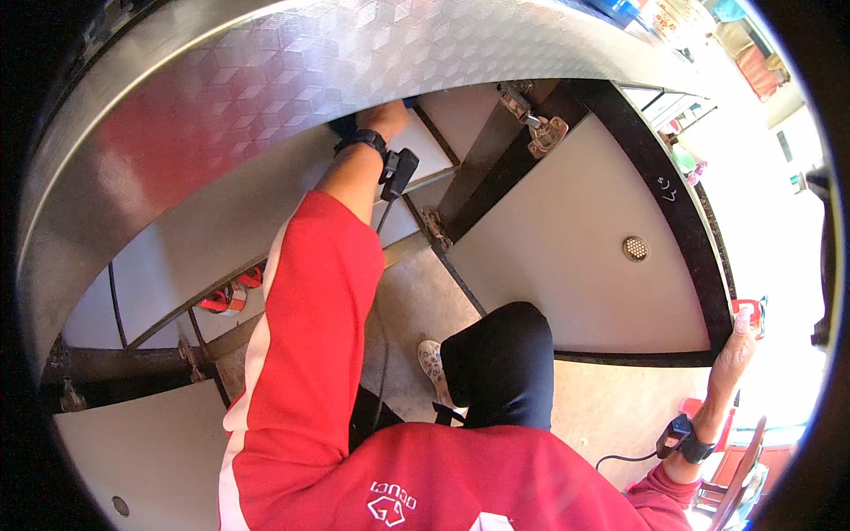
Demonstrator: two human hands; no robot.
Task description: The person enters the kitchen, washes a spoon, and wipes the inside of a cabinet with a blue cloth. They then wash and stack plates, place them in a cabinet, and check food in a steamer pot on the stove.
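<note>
My left hand [385,118] reaches into an open cabinet, above a pale shelf [428,146]. The steel countertop edge [319,60] hides its fingers. Dark blue material, maybe a cloth [343,127], shows beside it; whether the hand grips it cannot be seen. Out to the right, my right hand [736,342] holds a small red-and-white packet [749,313], thumb on top, by the outer corner of the open cabinet door [571,239]. Each wrist carries a black strap with a small device and a cable.
Worn metal hinges [548,135] hold the right door open. A second open door [146,458] stands at lower left. Red containers [226,299] sit on the lower shelf. My knee [505,358] and shoe [431,362] are before the cabinet. A wooden chair [740,474] stands at right.
</note>
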